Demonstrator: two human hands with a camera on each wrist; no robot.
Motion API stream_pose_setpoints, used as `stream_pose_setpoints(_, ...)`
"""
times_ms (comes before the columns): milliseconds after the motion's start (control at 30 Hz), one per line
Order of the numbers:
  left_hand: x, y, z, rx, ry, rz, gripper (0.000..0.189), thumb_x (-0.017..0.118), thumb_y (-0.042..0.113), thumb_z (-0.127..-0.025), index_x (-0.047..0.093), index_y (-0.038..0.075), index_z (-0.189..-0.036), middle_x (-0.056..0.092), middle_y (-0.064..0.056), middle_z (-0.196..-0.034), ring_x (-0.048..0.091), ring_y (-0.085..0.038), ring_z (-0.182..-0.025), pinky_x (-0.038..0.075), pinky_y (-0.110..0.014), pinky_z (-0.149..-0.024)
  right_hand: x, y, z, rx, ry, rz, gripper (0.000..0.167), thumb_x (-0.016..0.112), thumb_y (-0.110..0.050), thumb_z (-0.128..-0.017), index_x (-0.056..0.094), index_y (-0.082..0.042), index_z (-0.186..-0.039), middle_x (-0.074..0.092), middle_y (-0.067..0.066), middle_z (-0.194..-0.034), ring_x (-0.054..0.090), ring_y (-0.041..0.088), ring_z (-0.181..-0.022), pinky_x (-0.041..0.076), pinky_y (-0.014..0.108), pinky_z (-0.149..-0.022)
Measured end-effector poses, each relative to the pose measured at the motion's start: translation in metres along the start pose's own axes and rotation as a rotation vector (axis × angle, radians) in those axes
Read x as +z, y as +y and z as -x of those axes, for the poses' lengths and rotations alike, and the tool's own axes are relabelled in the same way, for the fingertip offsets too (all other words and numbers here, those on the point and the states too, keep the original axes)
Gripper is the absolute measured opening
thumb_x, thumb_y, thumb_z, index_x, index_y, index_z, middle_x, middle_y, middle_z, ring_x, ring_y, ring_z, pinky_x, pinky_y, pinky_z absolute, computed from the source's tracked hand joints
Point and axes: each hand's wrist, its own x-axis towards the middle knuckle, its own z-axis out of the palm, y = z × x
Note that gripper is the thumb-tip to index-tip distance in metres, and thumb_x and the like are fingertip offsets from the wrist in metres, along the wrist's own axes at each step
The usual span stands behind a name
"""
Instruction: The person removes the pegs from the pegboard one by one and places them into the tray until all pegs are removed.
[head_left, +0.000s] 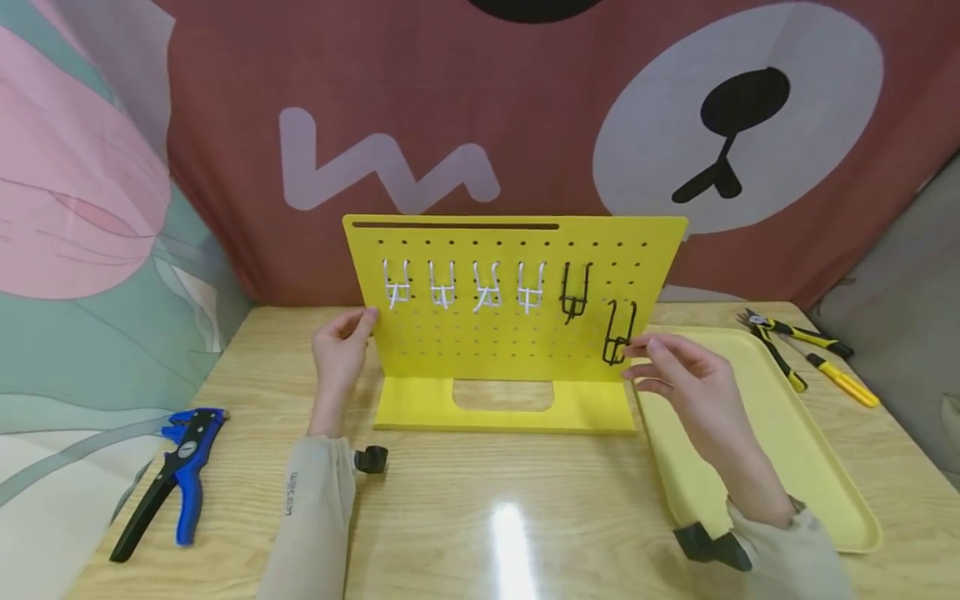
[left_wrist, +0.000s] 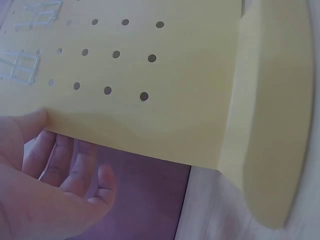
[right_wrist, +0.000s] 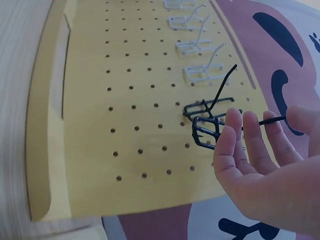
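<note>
A yellow pegboard (head_left: 480, 342) stands upright on its base. My left hand (head_left: 342, 346) holds its left edge, thumb at the front face and fingers behind. My right hand (head_left: 693, 379) pinches a black wire hook (head_left: 615, 343) in front of the board's right side; in the right wrist view the hook's prong (right_wrist: 270, 121) runs between the fingers toward the thumb. Another black hook (head_left: 574, 296) hangs on the board just up and left of it. Several white hooks, one the white hook (head_left: 530, 292), hang in a row farther left.
A pale yellow tray (head_left: 840, 492) lies on the right, partly under my right forearm. Beyond it are pliers (head_left: 821, 337) and a yellow-handled tool (head_left: 843, 382). A blue and black wire stripper (head_left: 183, 471) lies at the left. Patterned cloth (head_left: 450, 108) hangs behind the table.
</note>
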Motion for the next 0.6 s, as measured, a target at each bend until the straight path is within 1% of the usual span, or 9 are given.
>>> stream_pose_setpoints(167, 0.000, 0.000, -0.001, 0.004, -0.001, -0.003, 0.037, 0.069, 0.032, -0.090, 0.071, 0.000, -0.107, 0.068, 0.002, -0.092, 0.062, -0.007, -0.081, 0.049, -0.021, -0.072, -0.016, 0.001, 0.003, 0.052, -0.045, 0.001, 0.024, 0.052, -0.014, -0.100, 0.063, 0.000, -0.115, 0.069, 0.003, -0.102, 0.068, 0.016, -0.086, 0.055, 0.027, -0.076)
stream_pose_setpoints(233, 0.000, 0.000, -0.001, 0.003, -0.004, -0.002, 0.037, 0.069, 0.032, -0.090, 0.070, 0.000, -0.108, 0.068, 0.000, -0.094, 0.062, -0.007, -0.082, 0.048, -0.019, -0.072, -0.023, 0.001, 0.004, 0.067, -0.054, 0.014, 0.024, 0.051, -0.015, -0.100, 0.063, -0.001, -0.115, 0.069, 0.002, -0.101, 0.068, 0.016, -0.086, 0.055, 0.027, -0.075)
stream_pose_setpoints(367, 0.000, 0.001, 0.000, -0.006, -0.008, -0.008, 0.038, 0.068, 0.033, -0.090, 0.070, 0.000, -0.109, 0.068, -0.003, -0.098, 0.061, -0.007, -0.084, 0.048, -0.019, -0.074, -0.039, 0.004, 0.005, 0.094, -0.073, 0.045, 0.022, 0.051, -0.015, -0.101, 0.064, -0.002, -0.112, 0.070, 0.001, -0.099, 0.069, 0.016, -0.085, 0.055, 0.026, -0.073)
stream_pose_setpoints(500, -0.001, 0.003, 0.001, -0.019, -0.010, -0.015, 0.039, 0.068, 0.034, -0.090, 0.070, 0.002, -0.110, 0.068, -0.005, -0.101, 0.061, -0.008, -0.085, 0.048, -0.021, -0.075, -0.057, 0.010, 0.005, 0.129, -0.100, 0.095, 0.020, 0.049, -0.015, -0.101, 0.065, -0.007, -0.110, 0.070, -0.001, -0.097, 0.069, 0.015, -0.083, 0.055, 0.026, -0.071)
stream_pose_setpoints(600, -0.002, 0.003, 0.001, -0.019, -0.008, -0.018, 0.038, 0.068, 0.034, -0.090, 0.070, 0.002, -0.110, 0.068, -0.008, -0.102, 0.061, -0.008, -0.084, 0.047, -0.020, -0.075, -0.070, 0.016, 0.005, 0.139, -0.098, 0.114, 0.020, 0.049, -0.014, -0.101, 0.066, -0.009, -0.109, 0.071, -0.001, -0.097, 0.069, 0.015, -0.083, 0.055, 0.026, -0.070)
